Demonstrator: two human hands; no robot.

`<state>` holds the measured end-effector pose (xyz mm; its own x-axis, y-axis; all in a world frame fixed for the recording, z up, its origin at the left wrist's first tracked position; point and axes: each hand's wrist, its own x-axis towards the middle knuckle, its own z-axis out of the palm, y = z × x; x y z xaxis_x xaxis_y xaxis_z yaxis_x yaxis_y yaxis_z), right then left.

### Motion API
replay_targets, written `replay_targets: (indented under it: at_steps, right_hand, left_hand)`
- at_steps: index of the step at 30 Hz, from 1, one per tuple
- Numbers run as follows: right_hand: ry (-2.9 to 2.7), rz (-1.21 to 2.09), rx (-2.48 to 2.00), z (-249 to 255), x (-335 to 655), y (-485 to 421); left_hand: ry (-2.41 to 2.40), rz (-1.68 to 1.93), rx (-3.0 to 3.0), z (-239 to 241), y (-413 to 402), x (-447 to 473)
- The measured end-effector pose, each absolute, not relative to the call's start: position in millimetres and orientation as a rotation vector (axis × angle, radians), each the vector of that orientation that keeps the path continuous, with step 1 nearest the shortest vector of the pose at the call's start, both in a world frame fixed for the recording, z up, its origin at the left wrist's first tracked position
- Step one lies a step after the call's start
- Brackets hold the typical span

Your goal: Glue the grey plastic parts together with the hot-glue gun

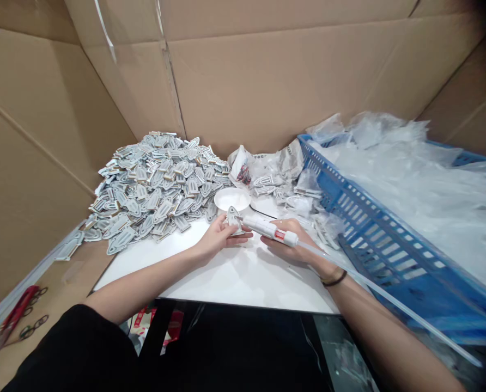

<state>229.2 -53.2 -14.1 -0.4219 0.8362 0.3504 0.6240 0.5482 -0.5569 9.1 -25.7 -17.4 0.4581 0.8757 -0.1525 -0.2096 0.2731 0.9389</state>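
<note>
My left hand (218, 238) is closed around the edge of a small grey-white pointed plastic piece (234, 219), held above the white table top (226, 286). In my right hand (290, 239) lies a white pen-shaped glue gun (263, 227) with a red window. A long translucent glue stick (374, 289) runs out of its back end, over the right forearm. The gun's tip meets the right side of the piece, though whether it touches cannot be made out. Just behind the piece sits a round white dish (232, 200).
At the back left, similar grey pieces (161, 185) form a large heap. Bagged pieces (304, 202) lie at the back right, beside a blue crate (374, 239) full of clear plastic bags (423, 190). Red-handled scissors (18, 310) rest at the far left. Cardboard walls (267, 81) surround the table.
</note>
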Motion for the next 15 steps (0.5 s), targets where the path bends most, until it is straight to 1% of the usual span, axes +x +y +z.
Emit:
replay_targets:
  at_steps: [15]
  right_hand:
    - [-2.217,0.389,-1.162,-20,232,-50]
  left_hand:
    - [0.670,0.803,1.064,-29,-23,6]
